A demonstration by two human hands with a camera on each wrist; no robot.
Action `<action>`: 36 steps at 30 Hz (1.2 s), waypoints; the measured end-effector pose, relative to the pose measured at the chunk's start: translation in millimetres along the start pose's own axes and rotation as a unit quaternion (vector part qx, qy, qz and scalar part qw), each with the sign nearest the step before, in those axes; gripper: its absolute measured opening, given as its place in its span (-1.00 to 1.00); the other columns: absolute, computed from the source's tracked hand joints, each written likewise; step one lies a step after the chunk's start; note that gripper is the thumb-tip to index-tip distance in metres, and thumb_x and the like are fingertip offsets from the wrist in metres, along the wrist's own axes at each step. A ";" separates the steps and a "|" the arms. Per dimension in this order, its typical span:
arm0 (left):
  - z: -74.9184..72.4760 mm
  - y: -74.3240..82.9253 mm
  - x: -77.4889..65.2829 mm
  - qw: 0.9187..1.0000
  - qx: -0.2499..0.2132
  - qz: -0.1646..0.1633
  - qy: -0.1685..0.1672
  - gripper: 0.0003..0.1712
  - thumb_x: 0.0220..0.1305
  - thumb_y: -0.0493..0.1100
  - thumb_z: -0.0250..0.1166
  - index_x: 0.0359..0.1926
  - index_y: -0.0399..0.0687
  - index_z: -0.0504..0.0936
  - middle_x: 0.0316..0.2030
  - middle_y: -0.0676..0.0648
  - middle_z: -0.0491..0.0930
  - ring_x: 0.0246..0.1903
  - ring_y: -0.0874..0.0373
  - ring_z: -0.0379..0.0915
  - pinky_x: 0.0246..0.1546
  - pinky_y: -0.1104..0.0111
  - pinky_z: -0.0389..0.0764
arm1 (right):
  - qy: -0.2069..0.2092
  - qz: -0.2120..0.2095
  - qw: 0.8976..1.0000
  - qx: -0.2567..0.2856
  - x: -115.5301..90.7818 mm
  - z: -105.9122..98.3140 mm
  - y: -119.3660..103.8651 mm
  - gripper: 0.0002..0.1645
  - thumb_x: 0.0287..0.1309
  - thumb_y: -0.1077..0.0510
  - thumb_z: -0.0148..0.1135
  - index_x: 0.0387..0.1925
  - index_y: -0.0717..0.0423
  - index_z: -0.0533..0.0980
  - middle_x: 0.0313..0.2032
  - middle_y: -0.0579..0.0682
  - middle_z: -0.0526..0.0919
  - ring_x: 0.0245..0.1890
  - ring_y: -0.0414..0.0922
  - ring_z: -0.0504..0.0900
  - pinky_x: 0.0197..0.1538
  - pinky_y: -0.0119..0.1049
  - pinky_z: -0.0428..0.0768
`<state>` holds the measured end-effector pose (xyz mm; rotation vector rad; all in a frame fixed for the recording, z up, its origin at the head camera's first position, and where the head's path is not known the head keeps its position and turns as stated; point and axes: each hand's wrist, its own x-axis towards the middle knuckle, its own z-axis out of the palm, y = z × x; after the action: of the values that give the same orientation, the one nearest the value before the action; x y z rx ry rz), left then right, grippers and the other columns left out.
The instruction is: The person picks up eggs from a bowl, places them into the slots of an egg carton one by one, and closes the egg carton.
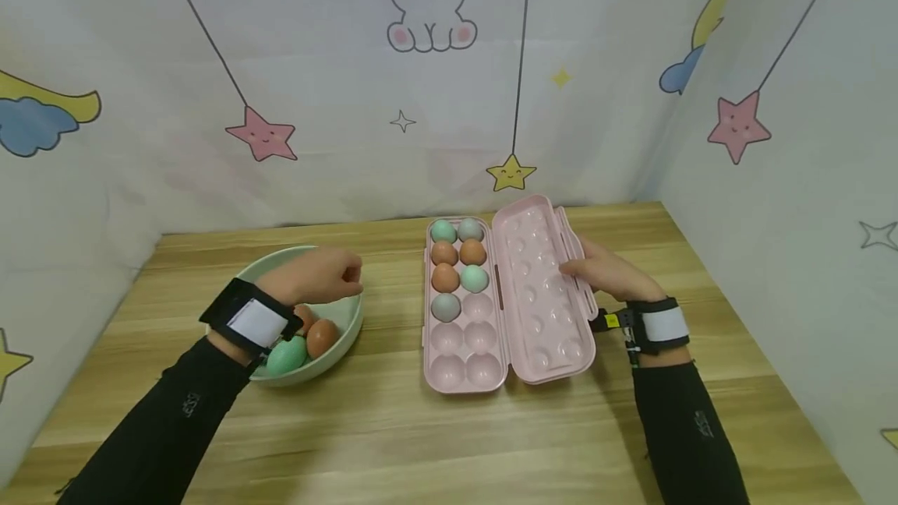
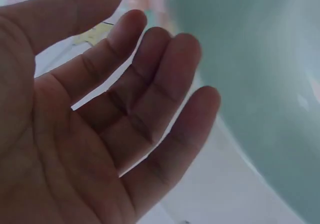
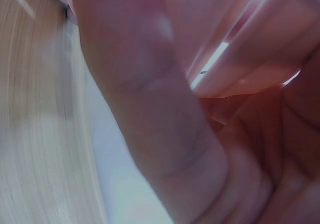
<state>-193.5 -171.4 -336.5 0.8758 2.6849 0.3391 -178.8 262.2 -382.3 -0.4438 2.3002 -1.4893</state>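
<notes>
My left hand (image 1: 316, 275) is over the green bowl (image 1: 351, 337), hiding part of it. In the left wrist view the fingers (image 2: 160, 93) are loosely bent with nothing in them, beside the bowl's wall. Brown eggs (image 1: 323, 338) and a green egg (image 1: 286, 355) lie in the bowl. My right hand (image 1: 613, 271) grips the outer edge of the raised lid (image 1: 543, 294) of a pink egg box, thumb on the inner face. In the box's tray (image 1: 465, 384), brown, green and grey eggs (image 1: 445, 278) fill the far cups; the nearer cups hold none.
All this stands on a wooden table (image 1: 393, 443). A white cloth backdrop (image 1: 337, 84) with printed stars and a rabbit hangs behind its far edge and along the sides. The bowl stands left of the egg box.
</notes>
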 end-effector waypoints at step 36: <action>18.2 -57.2 -27.1 0.988 -0.038 -0.110 -0.102 -0.48 0.03 -0.25 0.41 0.05 -0.33 0.55 -0.21 -0.22 0.54 -0.26 -0.06 0.45 -0.23 0.13 0.51 | 0.001 -0.003 1.000 0.004 0.8 -0.1 4.7 -0.16 0.33 0.33 -0.11 0.50 0.27 -0.23 0.14 0.46 0.34 -0.13 0.14 0.61 -0.19 -0.03 0.64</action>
<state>-196.9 -230.3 -365.7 0.5516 2.5287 0.2814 -179.8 263.8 -386.7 -0.4467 2.2966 -1.5014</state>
